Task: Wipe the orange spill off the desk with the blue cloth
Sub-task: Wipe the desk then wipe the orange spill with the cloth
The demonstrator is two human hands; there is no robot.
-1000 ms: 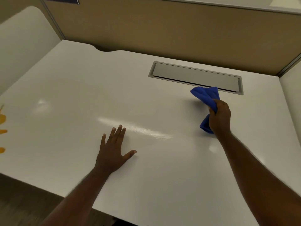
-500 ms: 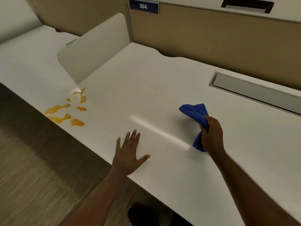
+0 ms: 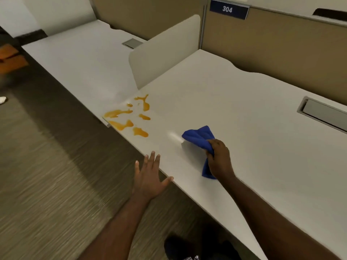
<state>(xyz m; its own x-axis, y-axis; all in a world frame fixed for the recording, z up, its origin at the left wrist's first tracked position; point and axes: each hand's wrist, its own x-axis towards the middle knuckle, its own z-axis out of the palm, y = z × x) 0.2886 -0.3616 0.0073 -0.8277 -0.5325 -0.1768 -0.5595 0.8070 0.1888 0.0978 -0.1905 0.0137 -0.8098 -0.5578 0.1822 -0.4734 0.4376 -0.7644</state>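
The orange spill (image 3: 127,117) lies in several puddles at the front left corner of the white desk (image 3: 234,113), by the foot of the divider panel. My right hand (image 3: 219,158) is closed around the bunched blue cloth (image 3: 199,136), which sticks out above and below my fist, just over the desk and to the right of the spill. My left hand (image 3: 150,177) is spread flat with fingers apart at the desk's front edge, holding nothing.
A white divider panel (image 3: 165,51) separates this desk from the neighbouring desk (image 3: 80,59) on the left. A metal cable tray lid (image 3: 323,115) is set into the desk at the right. Tan partition walls with a "304" sign (image 3: 228,9) stand behind. Carpeted floor (image 3: 47,166) runs along the front.
The view has swung left, bringing the spill fully into sight. My right hand with the cloth has moved left toward the spill. My left hand has slid from the desk surface to its front edge.
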